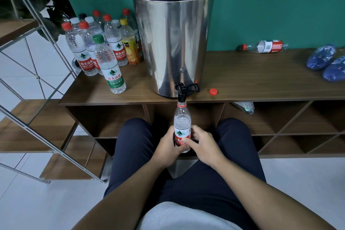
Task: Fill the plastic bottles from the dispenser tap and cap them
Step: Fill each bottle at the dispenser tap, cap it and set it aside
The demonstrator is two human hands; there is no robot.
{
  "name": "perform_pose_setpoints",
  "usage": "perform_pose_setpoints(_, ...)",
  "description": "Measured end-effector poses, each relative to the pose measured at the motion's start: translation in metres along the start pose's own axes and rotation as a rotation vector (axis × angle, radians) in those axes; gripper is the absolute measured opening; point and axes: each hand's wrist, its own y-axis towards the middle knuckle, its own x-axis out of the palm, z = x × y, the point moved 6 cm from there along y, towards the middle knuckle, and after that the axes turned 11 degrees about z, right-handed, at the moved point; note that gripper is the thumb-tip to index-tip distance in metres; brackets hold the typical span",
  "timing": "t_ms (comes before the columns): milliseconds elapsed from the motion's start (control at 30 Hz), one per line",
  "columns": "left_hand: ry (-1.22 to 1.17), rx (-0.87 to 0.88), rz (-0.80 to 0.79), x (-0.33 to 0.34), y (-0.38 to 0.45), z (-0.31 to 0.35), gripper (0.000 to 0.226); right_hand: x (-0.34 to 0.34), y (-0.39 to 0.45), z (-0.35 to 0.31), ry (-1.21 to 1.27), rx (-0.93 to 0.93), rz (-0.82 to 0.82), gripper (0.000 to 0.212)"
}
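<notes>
Both hands grip the bottle [182,127] upright under the tap [181,92]: left hand [168,147] and right hand [202,144] wrap fingers round its red label. It is clear, uncapped, neck at the spout. Its red cap [213,91] lies on the bench [261,80].

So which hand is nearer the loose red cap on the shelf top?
Right. The right hand grips the bottle below-left of the red cap; the left hand grips it farther left.
</notes>
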Motion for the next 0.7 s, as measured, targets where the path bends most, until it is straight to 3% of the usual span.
perform_pose_setpoints(700, 0.005, 0.016, -0.002, 0.0, -0.0003, 0.0021, 0.073, 0.0, -0.0001, 0.001, -0.018, 0.001, -0.001, 0.053)
